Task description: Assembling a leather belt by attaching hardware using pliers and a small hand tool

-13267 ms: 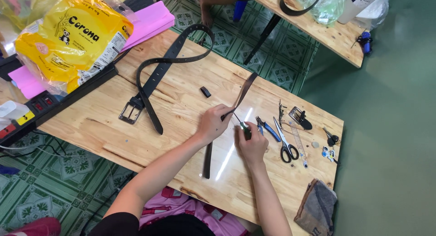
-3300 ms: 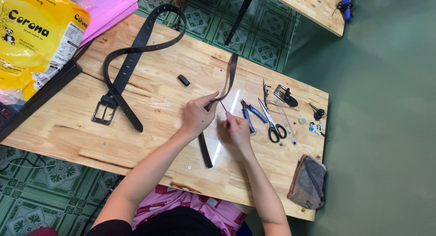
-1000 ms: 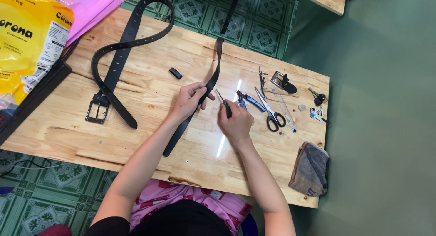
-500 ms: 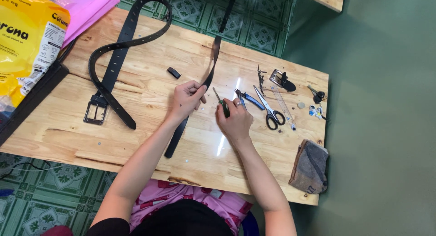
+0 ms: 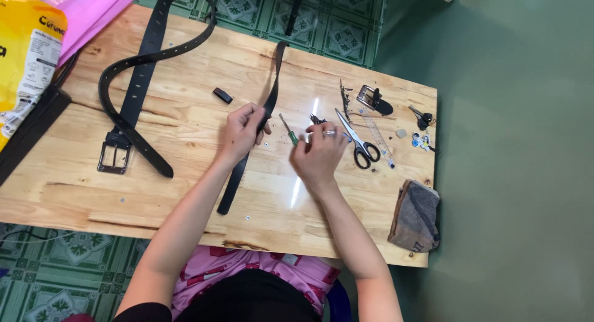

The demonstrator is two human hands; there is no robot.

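Head view showed my left hand [image 5: 242, 131] pinching the black belt strap [image 5: 267, 111] mid-length on the wooden table [image 5: 185, 192]; it seemed limp, light, best held near the work. My right hand [image 5: 318, 155] gripped a small green-handled screwdriver [image 5: 288, 130].

Wooden table [image 5: 154, 192]; patterned green floor tiles [image 5: 55, 266]; plain green floor [image 5: 513, 173].

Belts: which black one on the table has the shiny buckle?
The looped belt at the far left, untouched. The straight strap under the left hand shows none.
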